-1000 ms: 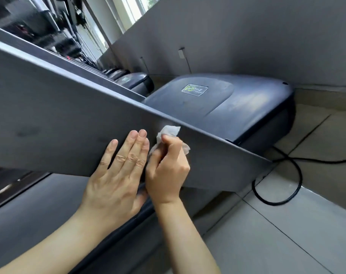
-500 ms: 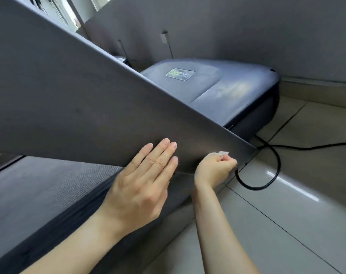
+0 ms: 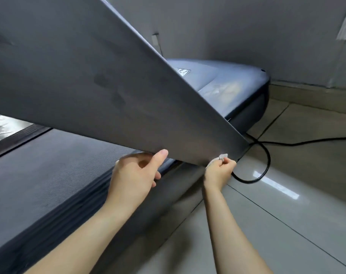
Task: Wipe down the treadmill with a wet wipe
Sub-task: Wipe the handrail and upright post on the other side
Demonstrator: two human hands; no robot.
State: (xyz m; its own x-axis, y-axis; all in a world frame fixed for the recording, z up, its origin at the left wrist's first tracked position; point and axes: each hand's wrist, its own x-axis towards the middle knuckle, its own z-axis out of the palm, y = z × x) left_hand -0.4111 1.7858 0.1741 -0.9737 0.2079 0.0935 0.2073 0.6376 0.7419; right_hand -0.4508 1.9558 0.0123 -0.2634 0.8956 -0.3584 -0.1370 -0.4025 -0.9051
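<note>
The right hand (image 3: pixel 219 172) pinches a small wad of wet wipe (image 3: pixel 222 156) between curled fingertips, pressing it against the lower edge of the treadmill's slanted grey side panel (image 3: pixel 101 80), near the panel's low tip. The left hand (image 3: pixel 134 175) grips the same lower edge further back, thumb on the outer face and fingers curled underneath. A black cable (image 3: pixel 265 155) loops on the tiled floor just beyond.

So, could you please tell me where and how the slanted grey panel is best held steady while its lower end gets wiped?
Grip the slanted grey panel by its lower edge, coming from underneath. The panel is a thin flat sheet, so fingers can go behind and a thumb in front, as the left hand does now. Stay left of the right hand, which pinches the wet wipe against the edge near the low corner.
</note>
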